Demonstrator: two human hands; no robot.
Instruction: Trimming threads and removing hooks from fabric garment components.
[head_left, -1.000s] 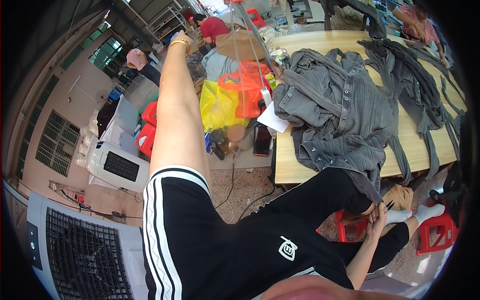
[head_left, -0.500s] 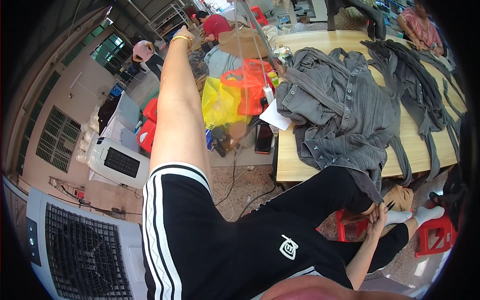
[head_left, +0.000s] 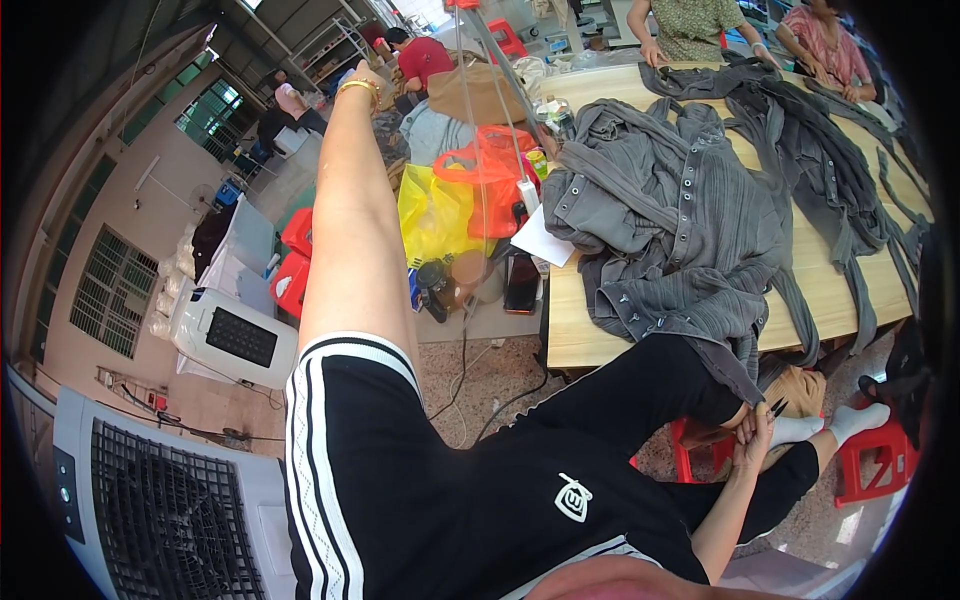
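Fingers of right hand pinch small dark pointed scissors beside knee; left hand stretched far, grip unclear.

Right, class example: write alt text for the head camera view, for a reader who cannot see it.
A seated person in black clothes stretches the left arm, with a gold bracelet, up and away, while the right hand rests at the knee holding small dark snips. Grey garments lie heaped on a wooden table ahead.
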